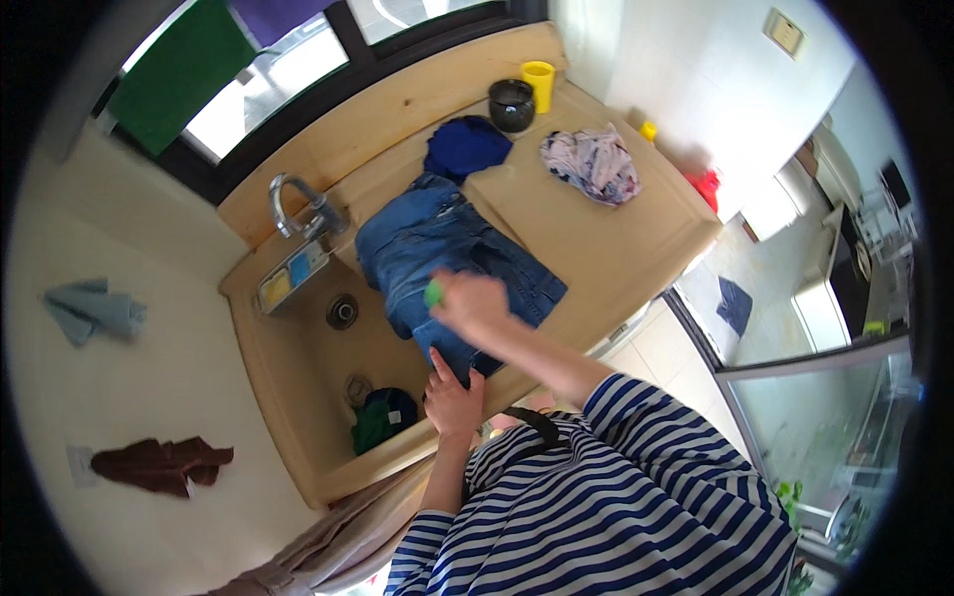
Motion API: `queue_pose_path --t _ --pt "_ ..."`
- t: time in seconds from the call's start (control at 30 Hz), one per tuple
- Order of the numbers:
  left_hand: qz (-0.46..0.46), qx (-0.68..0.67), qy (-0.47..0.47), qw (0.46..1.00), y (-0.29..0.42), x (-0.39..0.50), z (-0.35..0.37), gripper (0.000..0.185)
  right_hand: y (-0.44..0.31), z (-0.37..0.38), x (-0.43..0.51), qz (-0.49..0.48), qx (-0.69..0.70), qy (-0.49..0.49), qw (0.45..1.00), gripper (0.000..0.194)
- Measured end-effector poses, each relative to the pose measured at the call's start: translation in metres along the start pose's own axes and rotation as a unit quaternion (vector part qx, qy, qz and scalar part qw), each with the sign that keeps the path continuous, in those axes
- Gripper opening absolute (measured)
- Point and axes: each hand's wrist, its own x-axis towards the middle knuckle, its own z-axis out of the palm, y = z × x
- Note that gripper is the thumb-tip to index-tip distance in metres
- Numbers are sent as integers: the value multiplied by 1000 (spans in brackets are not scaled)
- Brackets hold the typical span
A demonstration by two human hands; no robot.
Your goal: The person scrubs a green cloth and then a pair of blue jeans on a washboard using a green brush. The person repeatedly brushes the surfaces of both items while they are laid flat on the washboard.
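A pair of blue denim jeans [417,246] lies bunched across the right side of a tan stone-like sink [279,417] and its sloping washboard. My right hand [473,307] is over the jeans, blurred, with its fingers closed around a small green object [433,293]. Blur and fingers hide most of that object, so its kind cannot be told. Near the sink's front edge my left hand [453,398] presses on the lower end of the jeans, index finger stretched out and thumb apart.
A chrome faucet [298,212] rises behind a sponge holder [294,276]. Green and navy cloth [380,421] lies in the basin. Beyond the jeans are a dark blue cloth [466,145], a black bowl [512,108], a yellow cup [539,86] and a patterned cloth [592,164].
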Motion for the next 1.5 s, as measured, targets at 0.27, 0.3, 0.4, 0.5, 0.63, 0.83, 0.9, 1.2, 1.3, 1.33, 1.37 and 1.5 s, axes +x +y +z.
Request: queue_pose_path --t 0.27,0.3,0.4,0.5,0.63,0.83,0.9,1.2,1.3,1.33,1.37,1.5 --pt "17 8 -1 1000 0 -2 -3 90 40 13 -14 37 -24 -39 998 61" --pt "19 10 7 1000 1 -2 -3 89 66 -1 -11 46 -27 -17 998 65" --pt "24 3 22 999 3 -2 -5 90 131 -34 -9 156 30 62 985 59" --pt "11 -6 12 1000 3 -1 -7 91 156 -46 -7 131 -11 66 989 49" --pt "7 -6 6 1000 3 -1 -9 91 134 -49 -2 145 -62 52 986 50" --pt "8 -2 -6 1000 2 0 -4 92 12 -14 -30 7 71 76 995 53" --pt "25 -6 0 1000 -1 0 -3 92 -22 12 -52 -6 71 -5 997 55" --pt "16 11 10 1000 2 -2 -4 91 96 -28 -59 153 85 99 980 62" --pt "18 8 25 999 4 -2 -6 90 133 -49 -47 164 -3 49 985 60" --pt "15 13 25 999 4 -1 -7 90 137 -54 -42 170 -13 59 984 60" --pt "19 7 26 999 4 0 -6 90 136 -57 -37 174 -25 62 982 60" --pt "15 -1 22 1000 -2 -2 2 90 77 -49 -32 130 15 52 990 50"
